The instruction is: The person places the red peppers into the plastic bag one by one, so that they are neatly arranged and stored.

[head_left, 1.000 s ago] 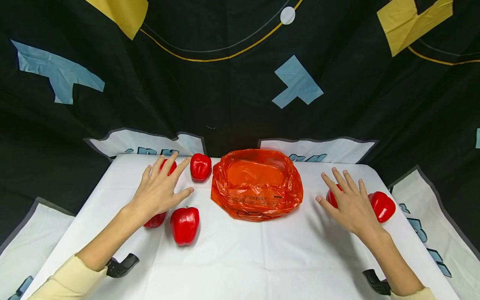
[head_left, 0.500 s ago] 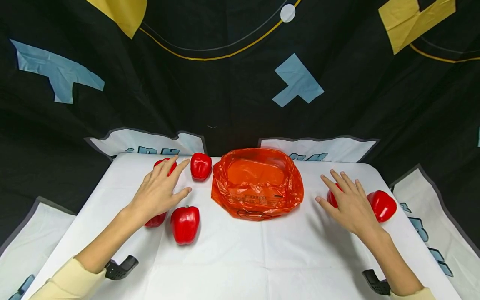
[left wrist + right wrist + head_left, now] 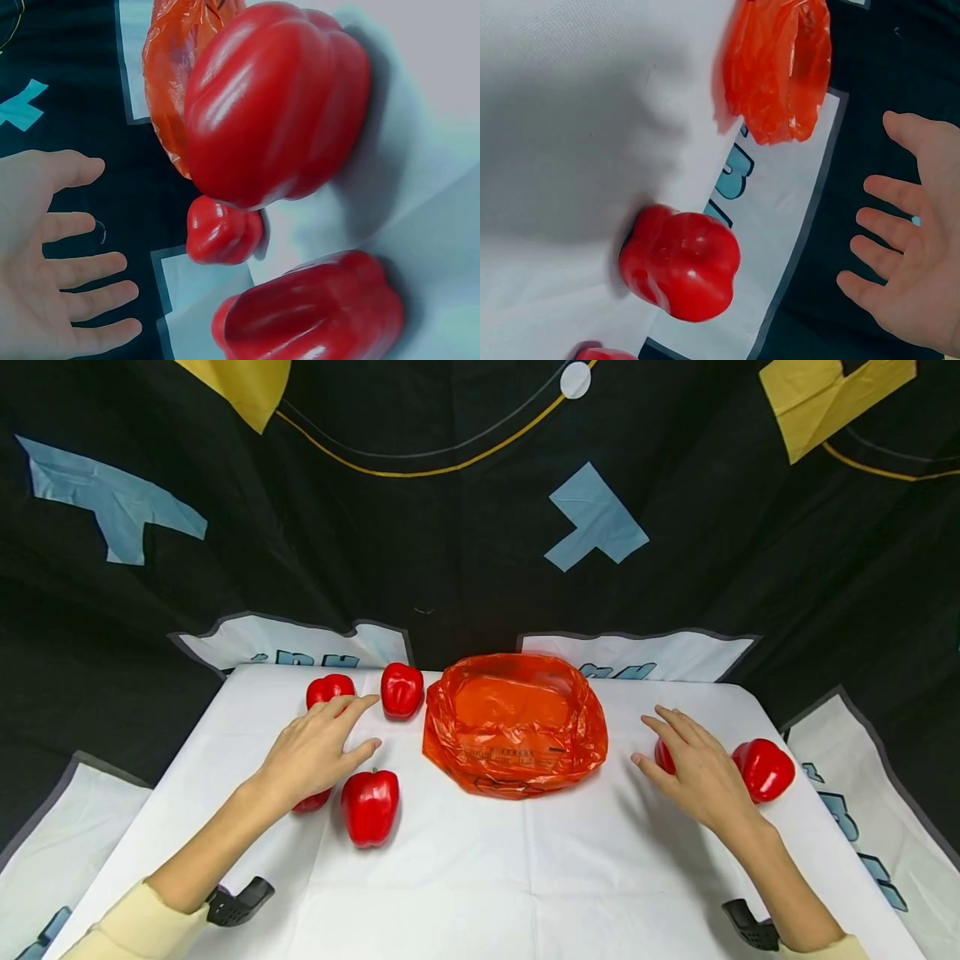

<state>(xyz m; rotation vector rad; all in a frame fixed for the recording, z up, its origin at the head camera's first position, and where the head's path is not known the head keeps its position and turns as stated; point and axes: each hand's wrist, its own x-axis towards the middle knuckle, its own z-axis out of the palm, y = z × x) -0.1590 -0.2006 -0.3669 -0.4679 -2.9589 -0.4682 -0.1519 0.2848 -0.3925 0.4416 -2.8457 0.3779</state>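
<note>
My left hand hovers over the left side of the table, fingers loosely bent and holding nothing. Several red bell peppers surround it: one behind the fingers, one at the back, one to the right of the wrist, and one partly hidden under the hand. A red plastic bag stands mid-table with its mouth spread wide. Above two more bell peppers hangs my right hand, also holding nothing; it partly covers the nearer bell pepper, while another bell pepper lies right of it.
A white cloth covers the table. Behind it hangs a black curtain with blue and yellow shapes. Black straps with camera mounts sit at both wrists.
The fingers of both hands have gone from spread and straight to more bent and closer together. Bag and peppers stay where they were; the head view tilts slightly.
</note>
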